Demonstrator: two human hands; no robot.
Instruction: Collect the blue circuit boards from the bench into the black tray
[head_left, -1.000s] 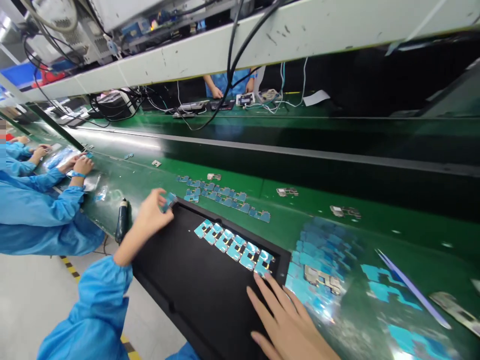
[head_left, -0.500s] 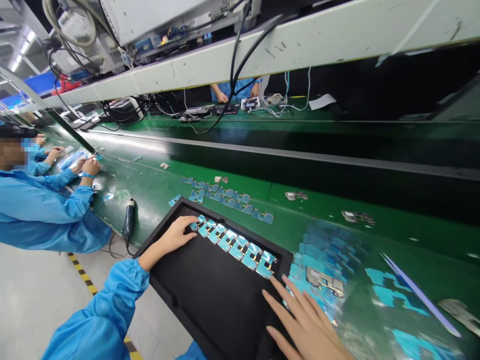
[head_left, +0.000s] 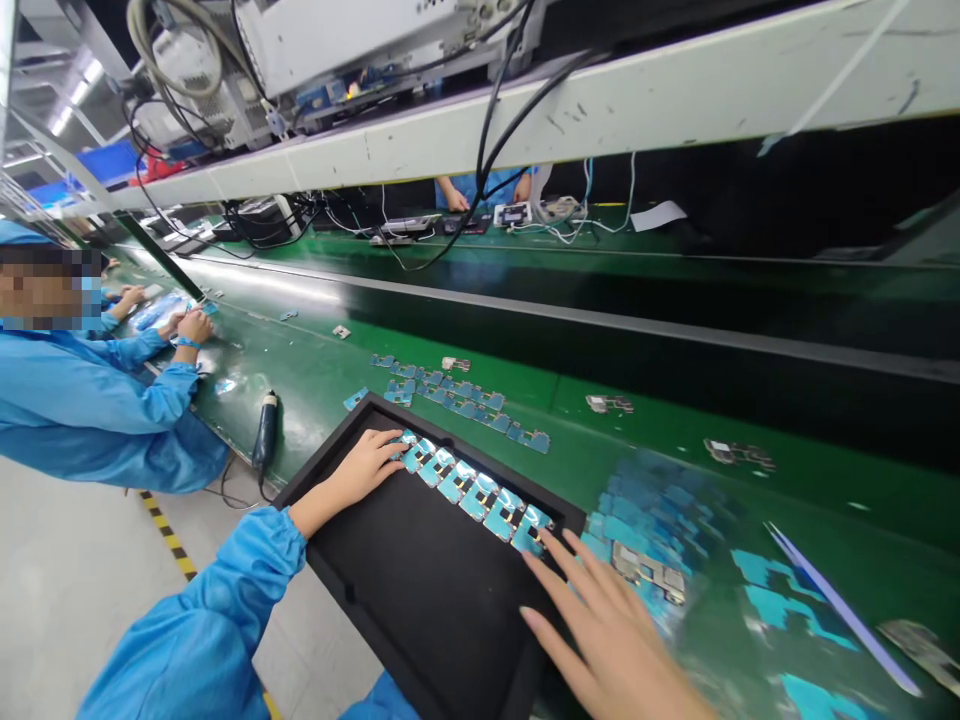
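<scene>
A black tray (head_left: 420,590) lies at the near edge of the green belt. A row of several small blue circuit boards (head_left: 472,492) runs along its far side. My left hand (head_left: 365,466) rests on the tray with its fingertips touching the left end of that row. My right hand (head_left: 607,635) lies flat with fingers spread over the tray's right end, fingertips close to the last board in the row. Neither hand holds anything.
More blue boards (head_left: 457,395) lie in a line on the green belt (head_left: 315,370) beyond the tray, with a pile (head_left: 645,530) to its right. A dark power screwdriver (head_left: 265,436) lies left. A co-worker in blue (head_left: 90,400) works at left; another person's hands (head_left: 487,190) work opposite.
My left hand, which was lifted holding a blue board at the tray's far left corner, came down to the row's left end and now rests there. My right hand slid slightly forward.
</scene>
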